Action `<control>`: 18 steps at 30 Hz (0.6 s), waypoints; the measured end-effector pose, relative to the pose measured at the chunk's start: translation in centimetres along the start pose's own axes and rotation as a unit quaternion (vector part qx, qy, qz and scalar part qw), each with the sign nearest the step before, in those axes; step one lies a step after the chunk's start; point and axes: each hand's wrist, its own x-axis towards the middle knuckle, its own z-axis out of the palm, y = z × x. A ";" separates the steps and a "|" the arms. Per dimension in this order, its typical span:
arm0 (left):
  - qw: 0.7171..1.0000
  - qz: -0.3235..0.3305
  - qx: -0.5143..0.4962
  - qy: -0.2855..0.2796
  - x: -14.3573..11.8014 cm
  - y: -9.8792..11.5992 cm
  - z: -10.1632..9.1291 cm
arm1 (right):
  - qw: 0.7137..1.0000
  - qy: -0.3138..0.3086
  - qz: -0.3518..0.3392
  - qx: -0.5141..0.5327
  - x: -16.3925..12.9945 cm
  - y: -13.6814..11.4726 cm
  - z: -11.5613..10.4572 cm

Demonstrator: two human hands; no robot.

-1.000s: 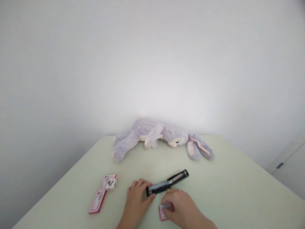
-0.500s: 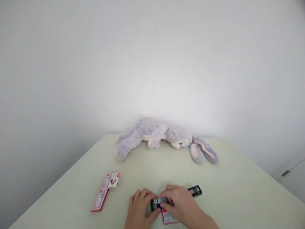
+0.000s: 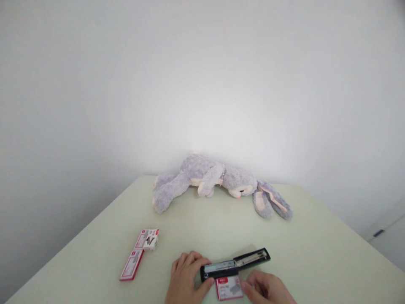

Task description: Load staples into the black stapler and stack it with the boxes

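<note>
The stapler (image 3: 234, 266) lies flat on the table (image 3: 316, 253), close to the near edge and a little right of its middle. It is swung fully open: the black arm stretches toward the right, the metal staple channel faces up at the left end. Judged from its look, it is a stiff, fairly light plastic-and-metal tool with a smooth shell that could slide on the table top. The hinged halves can swing, so the firm hold is at the blunt left end, where both halves meet.

A small staple box (image 3: 229, 289), open, lies touching the stapler's near side, right at the near edge. It looks like thin card, light and easily crushed; the strips inside would break apart if pinched hard.

The left hand (image 3: 186, 278) rests on the table with fingers curled narrowly, thumb and fingertips touching the stapler's left end and steadying it. The right hand (image 3: 268, 289) lies low at the near edge, fingers loosely bent, fingertips at the right side of the staple box. Whether it pinches anything cannot be told.

Two more boxes (image 3: 139, 253) lie end to end toward the near left corner, well apart from the hands. A plush rabbit (image 3: 218, 181) lies on its side along the far edge, against the wall (image 3: 202, 84).
</note>
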 end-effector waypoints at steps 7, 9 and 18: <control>1.000 0.017 -0.009 0.012 0.3 -0.3 0.4 | 0.973 0.035 -0.046 0.224 1.8 1.0 -3.9; 1.000 0.013 -0.007 0.012 0.2 -0.3 0.5 | 0.974 -0.012 -0.089 0.209 3.0 -1.9 -4.0; 1.000 0.013 -0.010 0.017 0.0 0.1 0.4 | 0.986 -0.051 -0.150 -0.045 4.0 -8.7 -1.2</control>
